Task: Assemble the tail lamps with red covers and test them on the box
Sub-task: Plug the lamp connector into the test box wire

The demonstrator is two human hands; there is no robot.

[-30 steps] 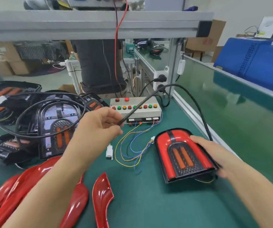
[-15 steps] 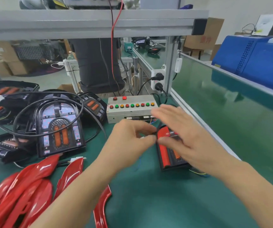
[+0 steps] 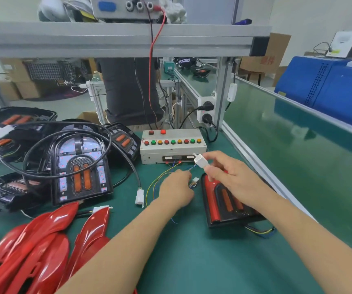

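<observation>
The red-covered tail lamp lies flat on the green table, at about 4 o'clock from the test box and near it. The right hand hovers over the lamp's top end and pinches a white connector between thumb and fingers, just in front of the box's lower edge. The left hand, at 9 o'clock of the lamp, has its fingers curled around thin coloured wires near a smaller white plug. Uncovered lamps with black cables sit at 9 o'clock of the box. Loose red covers are piled at 7 o'clock.
</observation>
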